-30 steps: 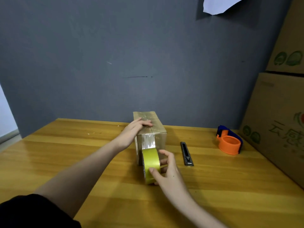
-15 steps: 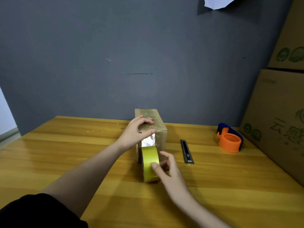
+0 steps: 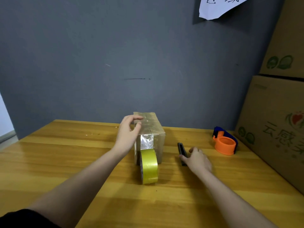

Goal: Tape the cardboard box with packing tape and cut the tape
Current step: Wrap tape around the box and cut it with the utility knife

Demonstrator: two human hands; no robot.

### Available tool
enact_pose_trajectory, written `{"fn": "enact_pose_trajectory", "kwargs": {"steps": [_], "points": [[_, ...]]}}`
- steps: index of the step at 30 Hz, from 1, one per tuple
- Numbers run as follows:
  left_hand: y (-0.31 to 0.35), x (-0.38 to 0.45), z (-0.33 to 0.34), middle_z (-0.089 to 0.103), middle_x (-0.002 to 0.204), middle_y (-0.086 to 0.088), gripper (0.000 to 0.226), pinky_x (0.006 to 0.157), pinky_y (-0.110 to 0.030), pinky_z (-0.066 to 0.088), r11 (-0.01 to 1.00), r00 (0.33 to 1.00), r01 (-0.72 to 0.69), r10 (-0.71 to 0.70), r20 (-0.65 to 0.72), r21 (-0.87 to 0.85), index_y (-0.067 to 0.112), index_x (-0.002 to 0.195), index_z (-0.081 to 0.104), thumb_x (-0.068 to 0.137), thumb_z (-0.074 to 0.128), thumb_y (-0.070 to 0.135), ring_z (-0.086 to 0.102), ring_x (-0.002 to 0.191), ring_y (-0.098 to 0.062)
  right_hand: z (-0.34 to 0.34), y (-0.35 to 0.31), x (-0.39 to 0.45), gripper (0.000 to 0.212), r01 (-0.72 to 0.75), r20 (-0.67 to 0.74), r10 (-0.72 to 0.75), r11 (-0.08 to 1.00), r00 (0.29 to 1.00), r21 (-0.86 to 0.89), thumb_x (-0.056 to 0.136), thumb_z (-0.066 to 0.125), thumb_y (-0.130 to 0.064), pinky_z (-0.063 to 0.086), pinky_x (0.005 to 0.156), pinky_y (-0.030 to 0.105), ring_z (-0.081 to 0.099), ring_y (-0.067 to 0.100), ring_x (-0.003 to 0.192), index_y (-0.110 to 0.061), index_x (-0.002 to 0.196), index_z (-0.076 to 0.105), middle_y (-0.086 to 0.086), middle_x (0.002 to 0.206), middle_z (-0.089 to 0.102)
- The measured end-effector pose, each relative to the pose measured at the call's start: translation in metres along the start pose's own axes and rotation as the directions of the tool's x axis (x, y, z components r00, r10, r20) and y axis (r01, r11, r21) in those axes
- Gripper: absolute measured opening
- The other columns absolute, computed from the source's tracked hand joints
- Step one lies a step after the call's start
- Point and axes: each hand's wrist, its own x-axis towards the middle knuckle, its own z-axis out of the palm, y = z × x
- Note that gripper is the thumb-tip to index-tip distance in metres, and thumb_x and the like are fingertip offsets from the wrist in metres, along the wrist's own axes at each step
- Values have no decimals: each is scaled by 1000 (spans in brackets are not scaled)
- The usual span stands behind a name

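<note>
A small cardboard box [image 3: 158, 139] stands mid-table, with shiny clear tape along its top and down its front face. The strip runs into a yellow tape roll [image 3: 149, 167] that stands on edge on the table against the box's front. My left hand [image 3: 127, 137] is at the box's upper left edge, fingers spread, fingertips on the top. My right hand [image 3: 196, 159] lies over the near end of a black utility knife [image 3: 181, 148], thumb across it. The knife lies flat on the table, right of the box.
An orange and blue tape dispenser [image 3: 225, 143] sits at the far right of the wooden table [image 3: 65, 162]. Large printed cartons [image 3: 278, 122] are stacked along the right edge. A grey wall [image 3: 115, 63] rises behind the table.
My right hand let go of the tape roll and moved right onto the knife. My left hand lifted from a flat press on the box top to its left edge.
</note>
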Motion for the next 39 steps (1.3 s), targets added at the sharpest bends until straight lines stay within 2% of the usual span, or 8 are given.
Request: {"fn": "enact_pose_trajectory", "kwargs": {"steps": [4,9,15,20,25,27,32,39], "points": [[31,-15,2,67,97,0,21,83,-20,49,991,1000,-15,12,-28,-135,15,91,67,93,47,10,62,95,-9,0,-14,7,59,-41,95,53,991,994,-131,80,65,-46,48,81,35,56,28,114,-12,125,45,8,124,56],[63,-28,17,66,79,-4,24,60,-10,46,949,986,66,-14,169,-308,11,82,64,95,44,6,62,66,-6,-17,-16,15,25,-89,426,96,995,900,-35,82,63,-32,45,58,26,65,21,81,-13,94,53,1,74,59],[84,-52,64,63,92,-5,16,62,-18,47,855,844,415,-235,482,-311,13,105,54,95,42,10,62,72,-11,-24,11,-5,32,-73,344,16,986,939,153,91,52,-32,36,44,26,49,16,55,-7,110,44,7,79,54],[68,-82,122,45,130,-5,42,81,-22,49,810,807,534,-404,430,-242,20,127,36,90,53,17,52,102,-13,-24,26,-39,8,-90,191,-131,545,973,833,96,47,-9,32,33,19,46,11,34,-14,96,40,7,62,50],[54,-96,146,58,91,-4,34,41,-21,48,661,708,680,-482,515,-316,19,128,38,96,43,32,52,46,-8,-23,36,-61,15,-243,295,-283,206,912,948,94,37,-9,23,36,20,36,11,37,-13,102,49,4,59,44],[45,-96,147,68,98,-7,27,52,-22,48,635,738,658,-439,512,-405,13,114,51,99,36,30,56,49,-7,-24,44,-65,24,-298,337,-388,158,858,941,94,36,-9,27,38,23,38,12,41,-12,112,52,5,65,50],[21,-98,146,75,96,-12,23,54,-32,46,579,808,588,-399,433,-565,12,103,57,99,37,24,50,72,-25,-19,55,-56,30,-225,336,-495,270,801,936,89,47,-17,41,44,21,49,13,46,-5,115,55,8,77,63],[3,-100,153,68,101,-16,23,69,-23,59,591,820,566,-336,463,-574,3,113,59,94,48,9,67,77,-15,-20,60,-49,26,83,140,-364,533,921,842,98,42,-19,29,37,15,36,6,34,-8,79,57,-5,44,47]]}}
